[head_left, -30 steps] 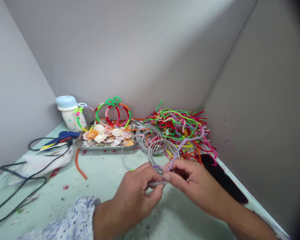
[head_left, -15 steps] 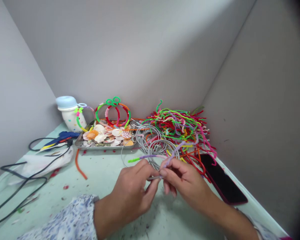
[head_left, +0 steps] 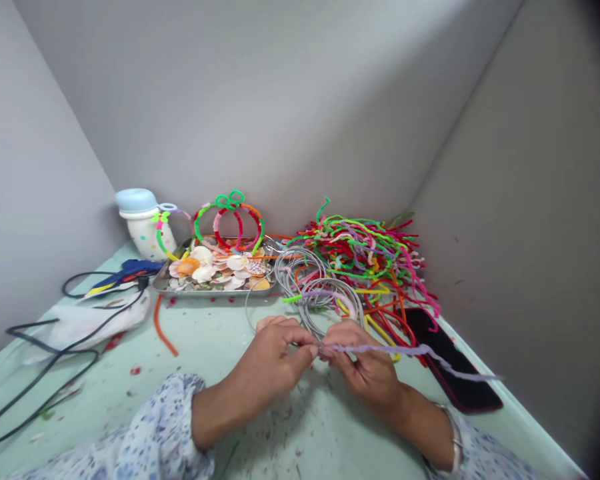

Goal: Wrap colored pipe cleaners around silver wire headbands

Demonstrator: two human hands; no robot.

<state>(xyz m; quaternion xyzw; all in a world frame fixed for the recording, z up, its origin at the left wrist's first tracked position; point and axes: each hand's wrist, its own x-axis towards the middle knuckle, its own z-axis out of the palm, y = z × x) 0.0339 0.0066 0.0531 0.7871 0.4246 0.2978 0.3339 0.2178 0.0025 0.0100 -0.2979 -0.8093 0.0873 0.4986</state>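
My left hand [head_left: 275, 357] pinches a grey wire hoop [head_left: 330, 307] at its near edge, fingers closed on it. My right hand [head_left: 365, 363] meets it fingertip to fingertip and pinches a lilac pipe cleaner [head_left: 415, 353] where it joins the hoop. The pipe cleaner's free end trails off to the right, over a black phone [head_left: 455, 373]. Part of the hoop's far side carries lilac, pink and green wrapping.
A heap of coloured pipe cleaners [head_left: 365, 257] lies at the back right, beside more grey wire hoops [head_left: 297, 270]. A metal tray [head_left: 215, 285] of shells, wrapped hoops [head_left: 230, 223], a white pot [head_left: 143, 227], a blue glue gun [head_left: 125, 273], black cables [head_left: 55, 353] and a white bag [head_left: 80, 320] fill the left.
The lilac pipe cleaner's free end swung from pointing up and back to trailing out to the right. Both hands shifted slightly away from me and turned, still pinching the hoop.
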